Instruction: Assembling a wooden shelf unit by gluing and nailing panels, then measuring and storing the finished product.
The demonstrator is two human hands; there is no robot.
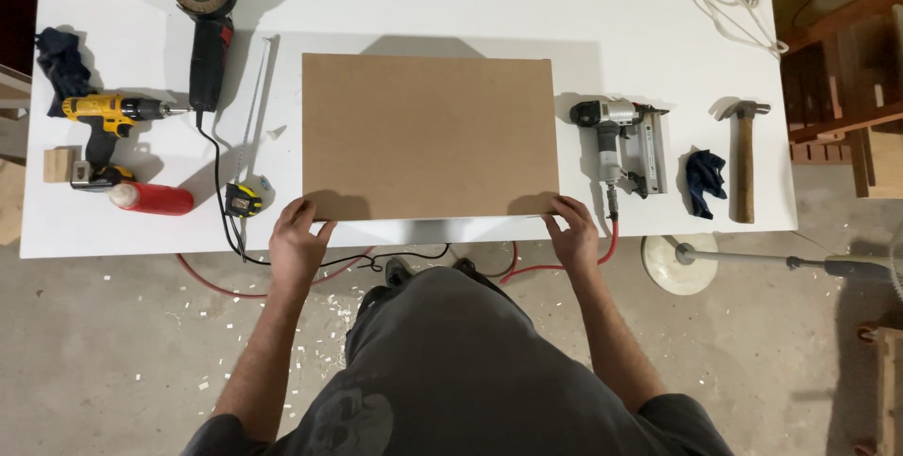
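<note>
A broad white surface [414, 5] fills most of the view, and at its middle lies a flat brown rectangular board [430, 136], its near long edge close to the surface's front edge. The left hand [297, 247] sits at the board's near left corner, fingers curled up against the edge and touching it; the right hand [573, 233] meets the near right corner the same way. Each grip is loosely bent with the fingertips pressed on the board's edge rather than closed around it. Left of the board lie an angle grinder [208, 28] with its black cord, a yellow cordless drill [105, 122], a red cylinder [152, 198] lying on its side, and a small tape measure [243, 200]. Right of the board lie a grey nail gun [621, 141] on a red hose, a hammer [744, 160], and a crumpled dark blue cloth [704, 181] between them.
</note>
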